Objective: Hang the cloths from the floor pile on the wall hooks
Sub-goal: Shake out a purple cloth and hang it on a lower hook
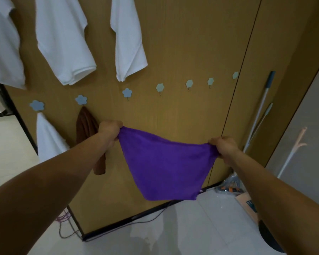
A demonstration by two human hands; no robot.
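Note:
A purple cloth (pixel 164 162) hangs spread between my two hands in front of the wooden wall. My left hand (pixel 110 130) grips its upper left corner and my right hand (pixel 222 146) grips its upper right corner. Above the cloth runs a row of wall hooks: a bare blue flower hook (pixel 127 93) and bare hexagon hooks (pixel 160 87), (pixel 189 83). A brown cloth (pixel 87 129) hangs from the flower hook (pixel 81 99) just left of my left hand. A white cloth (pixel 48 137) hangs from the leftmost flower hook (pixel 37 105).
White shirts (pixel 64 39) hang higher on the wall. Mop handles (pixel 260 111) lean at the right by a grey wall. A bag and cardboard (pixel 234 188) lie on the tiled floor there. Cables (pixel 68 227) run along the wall's foot.

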